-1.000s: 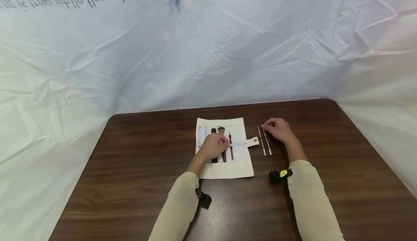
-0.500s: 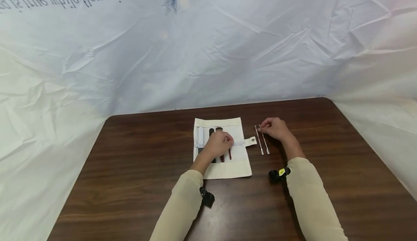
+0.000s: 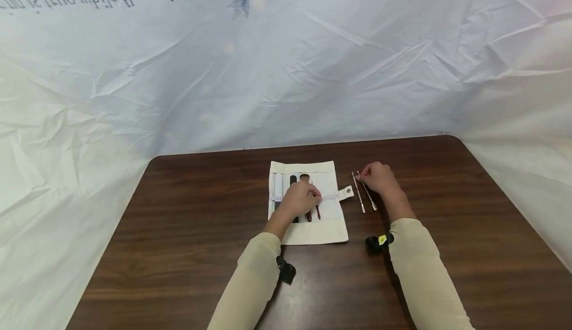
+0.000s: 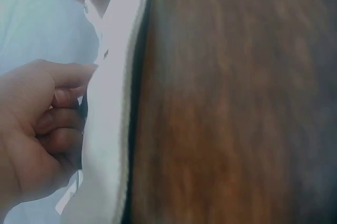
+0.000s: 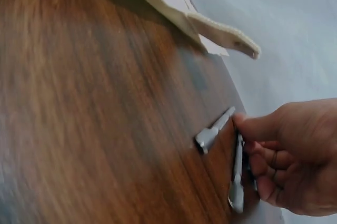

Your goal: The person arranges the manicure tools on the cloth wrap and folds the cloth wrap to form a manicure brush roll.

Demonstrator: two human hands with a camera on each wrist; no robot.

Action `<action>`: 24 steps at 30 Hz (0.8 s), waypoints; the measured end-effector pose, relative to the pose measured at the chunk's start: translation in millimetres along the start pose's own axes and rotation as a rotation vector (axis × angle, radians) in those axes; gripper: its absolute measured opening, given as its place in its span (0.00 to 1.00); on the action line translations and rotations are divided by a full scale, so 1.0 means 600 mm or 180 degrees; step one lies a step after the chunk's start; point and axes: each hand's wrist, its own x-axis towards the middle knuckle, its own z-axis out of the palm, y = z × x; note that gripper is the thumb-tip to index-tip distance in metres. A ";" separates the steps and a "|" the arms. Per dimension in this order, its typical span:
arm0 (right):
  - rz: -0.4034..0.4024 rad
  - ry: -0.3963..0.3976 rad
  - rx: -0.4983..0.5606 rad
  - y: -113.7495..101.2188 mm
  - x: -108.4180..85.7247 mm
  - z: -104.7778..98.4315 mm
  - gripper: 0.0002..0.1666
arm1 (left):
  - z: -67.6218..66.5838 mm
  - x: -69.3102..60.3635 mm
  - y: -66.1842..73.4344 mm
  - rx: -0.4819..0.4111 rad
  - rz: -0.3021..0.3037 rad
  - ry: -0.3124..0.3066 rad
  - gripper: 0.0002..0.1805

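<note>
A cream fabric roll pouch (image 3: 313, 233) lies unfolded on the table. My left hand (image 3: 300, 199) is over its middle, thumb and forefinger pinching the white elastic band (image 3: 329, 197). Under the band are a brush (image 3: 305, 177), a black tool (image 3: 293, 179), a thin dark-red tool (image 3: 318, 213) and a pale flat strip (image 3: 278, 186), partly hidden by that hand. To the pouch's right, my right hand (image 3: 379, 177) pinches the far end of a slim metal cuticle pusher (image 3: 368, 197). A second metal cuticle pusher (image 3: 359, 195) lies just left of it.
The pouch's snap tab (image 3: 346, 192) sticks out toward the pushers. Brown wooden table (image 3: 187, 250) surrounds everything. White sheeting (image 3: 286, 87) hangs behind the table's far edge and at both sides. Each wrist carries a small black camera (image 3: 287, 272).
My left hand has shifted slightly right along the band, over the dark-red tool. The right-hand pusher has tilted, its near end swinging right, while my right hand stays almost in place.
</note>
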 end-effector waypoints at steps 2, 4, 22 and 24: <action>0.0006 -0.0002 -0.0044 -0.002 -0.001 -0.001 0.16 | 0.001 0.000 0.003 0.0034 -0.0010 0.0023 0.06; 0.0019 -0.0016 -0.0054 -0.004 -0.002 -0.001 0.16 | 0.002 0.000 0.005 0.0098 -0.0019 0.0055 0.06; -0.0415 0.0301 0.1104 -0.008 0.004 -0.015 0.20 | 0.000 -0.007 0.001 -0.0055 -0.0091 0.0233 0.05; -0.0520 0.0455 0.1312 -0.024 0.005 -0.016 0.21 | -0.001 -0.007 -0.002 -0.0090 -0.0078 0.0218 0.05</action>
